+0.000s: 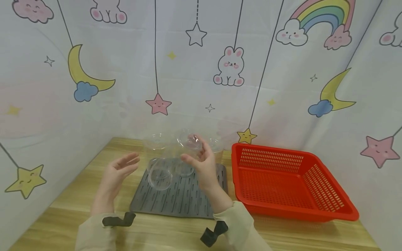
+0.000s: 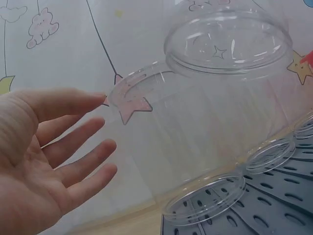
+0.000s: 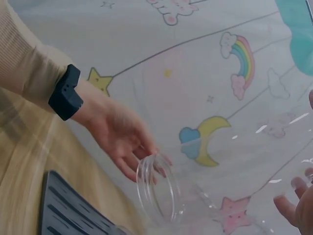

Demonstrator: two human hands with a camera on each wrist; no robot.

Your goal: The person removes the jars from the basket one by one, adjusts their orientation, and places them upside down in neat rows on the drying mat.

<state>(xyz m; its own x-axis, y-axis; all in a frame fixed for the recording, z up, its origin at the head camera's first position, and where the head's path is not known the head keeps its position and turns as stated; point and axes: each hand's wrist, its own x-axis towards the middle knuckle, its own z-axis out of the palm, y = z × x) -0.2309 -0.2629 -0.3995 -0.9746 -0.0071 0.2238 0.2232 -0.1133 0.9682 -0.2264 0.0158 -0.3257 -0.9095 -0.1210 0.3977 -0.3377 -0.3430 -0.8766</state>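
Note:
Several clear plastic jars stand together over a grey ribbed mat; their see-through walls overlap. My right hand holds one clear jar, thumb on the near side and fingers visible through the plastic behind it. My left hand is raised left of the jars, fingers extended and a little spread, palm toward them. In the left wrist view its fingertips come close to a curved clear edge, with a rounded clear jar end beyond. The right wrist view shows a round jar rim overlapping the left fingertips.
A red perforated basket sits on the wooden table to the right of the mat. Behind and at both sides hangs a white cloth printed with stars, moons and rabbits. A black band crosses my left sleeve.

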